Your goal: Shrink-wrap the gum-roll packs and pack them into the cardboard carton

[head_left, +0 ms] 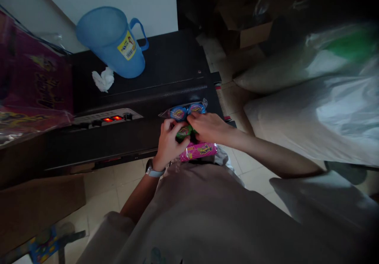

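Beside the black machine's front face, my left hand (172, 142) curls its fingers and thumb around a green round candy pack (184, 132). My right hand (209, 126) is closed at the same spot, its fingertips over the green packs and touching the lower edge of the blue ones; what lies under those fingers is partly hidden. Two blue round candy packs (178, 113) sit just beyond, inside clear plastic film (166, 114). Closest to my body is a pink printed wrapper (201, 150), below both hands.
A blue plastic jug (109, 39) and a crumpled white tissue (103, 79) rest on the black machine (174, 62). Its control panel (109, 118) has two lit red switches. Pink printed packaging (35, 74) stands at left. White sacks (302, 118) and a cardboard box (256, 34) are at right.
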### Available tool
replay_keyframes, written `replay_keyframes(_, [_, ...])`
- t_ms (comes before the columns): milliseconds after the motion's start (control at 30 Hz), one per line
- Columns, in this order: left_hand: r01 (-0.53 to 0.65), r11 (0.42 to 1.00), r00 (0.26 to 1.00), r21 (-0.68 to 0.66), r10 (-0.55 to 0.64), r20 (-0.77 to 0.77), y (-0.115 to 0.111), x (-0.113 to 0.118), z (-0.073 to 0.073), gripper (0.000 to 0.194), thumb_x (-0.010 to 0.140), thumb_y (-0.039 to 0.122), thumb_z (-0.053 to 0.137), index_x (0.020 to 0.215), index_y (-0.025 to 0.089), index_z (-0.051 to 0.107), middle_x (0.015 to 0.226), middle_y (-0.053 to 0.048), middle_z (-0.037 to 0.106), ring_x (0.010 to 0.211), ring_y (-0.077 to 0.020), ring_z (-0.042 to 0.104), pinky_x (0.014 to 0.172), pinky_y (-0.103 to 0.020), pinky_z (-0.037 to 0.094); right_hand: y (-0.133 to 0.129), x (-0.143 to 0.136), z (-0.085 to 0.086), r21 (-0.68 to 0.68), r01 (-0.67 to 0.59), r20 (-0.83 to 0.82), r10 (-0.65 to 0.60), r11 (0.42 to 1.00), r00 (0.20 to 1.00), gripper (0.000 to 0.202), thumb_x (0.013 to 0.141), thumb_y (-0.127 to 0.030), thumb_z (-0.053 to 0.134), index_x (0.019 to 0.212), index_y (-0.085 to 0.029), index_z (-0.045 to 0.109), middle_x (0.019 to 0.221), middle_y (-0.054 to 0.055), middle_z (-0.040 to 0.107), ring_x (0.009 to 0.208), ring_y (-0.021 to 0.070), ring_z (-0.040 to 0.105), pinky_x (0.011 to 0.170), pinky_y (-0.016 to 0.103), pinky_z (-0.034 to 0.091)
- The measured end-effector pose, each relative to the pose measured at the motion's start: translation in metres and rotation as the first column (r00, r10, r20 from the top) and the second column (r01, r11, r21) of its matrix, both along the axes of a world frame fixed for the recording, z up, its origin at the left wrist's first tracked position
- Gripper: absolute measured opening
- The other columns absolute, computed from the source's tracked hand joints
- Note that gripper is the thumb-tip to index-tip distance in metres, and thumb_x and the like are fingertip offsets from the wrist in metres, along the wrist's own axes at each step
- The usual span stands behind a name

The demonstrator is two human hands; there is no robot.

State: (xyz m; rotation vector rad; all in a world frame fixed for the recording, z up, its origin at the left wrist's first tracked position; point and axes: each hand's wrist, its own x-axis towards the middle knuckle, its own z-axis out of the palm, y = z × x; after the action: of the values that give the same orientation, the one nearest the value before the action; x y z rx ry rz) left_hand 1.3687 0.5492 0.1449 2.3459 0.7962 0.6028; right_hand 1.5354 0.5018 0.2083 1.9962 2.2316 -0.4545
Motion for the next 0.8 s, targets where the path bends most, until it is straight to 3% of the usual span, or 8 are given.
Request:
replay_keyframes(100, [-0.008,1.0,1.0,-0.002,0.008,-0.004,-0.001,0.001,-0.001,0.034,0.077,0.028,0.063,0.11,0.019,0.062,0.105,-0.007,0.044,0.103,-0.0227,0.049,0.094,-0.039,0.047,0.003,0.0,-0.001,-0.002,-0.013,0.01,0.013,1.0,1.0,0.035,0.075,-0.012,0.06,0.11,-0.01,0.06,0.104,0.013,0.065,0.083,0.024,0.066,0.058,0.029,0.04])
replay_keyframes(267, [-0.022,1.0,0.999,0.01,0.022,0.03,-0.001,0.001,-0.002,0.031,0.078,0.025,0.061,0.108,0.018,0.065,0.102,-0.007,0.045,0.1,-0.0222,0.05,0.092,-0.039,0.047,-0.009,-0.004,-0.011,0.128,0.098,-0.005,-0.098,0.987,0.995,0.03,0.078,-0.019,0.054,0.107,-0.012,0.061,0.102,0.011,0.065,0.079,0.0247,0.066,0.059,0.03,0.041])
replay_keyframes(400, [-0.034,0.999,0.998,-0.015,0.035,0.059,-0.002,0.001,-0.001,0.029,0.078,0.024,0.062,0.107,0.02,0.066,0.104,-0.007,0.046,0.101,-0.0214,0.051,0.093,-0.039,0.046,-0.023,0.012,-0.013,0.146,0.094,-0.281,-0.05,0.985,0.959,0.026,0.082,-0.024,0.056,0.105,-0.017,0.065,0.104,0.007,0.064,0.089,0.0206,0.064,0.071,0.029,0.045])
replay_keyframes(500, [-0.028,0.994,0.989,-0.105,0.042,0.139,-0.003,-0.003,-0.002,0.027,0.08,0.026,0.063,0.107,0.022,0.065,0.105,-0.006,0.048,0.097,-0.0192,0.053,0.088,-0.036,0.048,-0.033,0.03,-0.012,0.181,0.13,-0.615,0.009,0.975,0.788,0.031,0.081,-0.027,0.059,0.11,-0.017,0.066,0.102,0.005,0.062,0.09,0.0169,0.062,0.079,0.028,0.047])
replay_keyframes(567, [-0.083,0.978,0.965,-0.191,0.127,0.23,-0.003,-0.009,-0.007,0.032,0.081,0.031,0.064,0.112,0.023,0.061,0.107,-0.006,0.05,0.091,-0.0167,0.054,0.08,-0.032,0.049,-0.042,0.039,-0.015,0.2,0.29,-0.768,-0.034,0.936,0.64,0.033,0.083,-0.027,0.056,0.114,-0.016,0.064,0.103,0.007,0.062,0.092,0.0168,0.061,0.079,0.029,0.049])
replay_keyframes(633, [-0.161,0.942,0.912,-0.294,0.255,0.32,-0.003,-0.015,-0.014,0.042,0.082,0.04,0.065,0.12,0.026,0.056,0.117,-0.007,0.05,0.092,-0.0163,0.056,0.077,-0.03,0.05,-0.053,0.044,-0.022,0.152,0.518,-0.86,-0.145,0.842,0.489,0.034,0.084,-0.028,0.054,0.116,-0.017,0.062,0.105,0.008,0.062,0.096,0.0179,0.06,0.08,0.03,0.049])
replay_keyframes(733, [-0.144,0.879,0.85,-0.454,0.345,0.399,-0.01,-0.02,-0.025,0.057,0.088,0.06,0.049,0.135,0.029,0.043,0.143,-0.01,0.042,0.12,-0.0223,0.053,0.094,-0.036,0.05,-0.07,0.039,-0.043,-0.019,0.705,-0.911,-0.303,0.709,0.281,0.043,0.09,-0.036,0.044,0.128,-0.017,0.053,0.127,0.013,0.057,0.115,0.0209,0.056,0.091,0.034,0.048])
replay_keyframes(800, [-0.04,0.812,0.854,-0.582,0.33,0.402,-0.02,-0.015,-0.029,0.064,0.093,0.066,0.021,0.146,0.031,0.029,0.156,-0.007,0.031,0.139,-0.0229,0.039,0.106,-0.04,0.044,-0.078,0.027,-0.059,-0.157,0.674,-0.909,-0.372,0.722,0.187,0.053,0.098,-0.039,0.02,0.144,-0.018,0.037,0.147,0.014,0.042,0.131,0.0204,0.046,0.098,0.037,0.046])
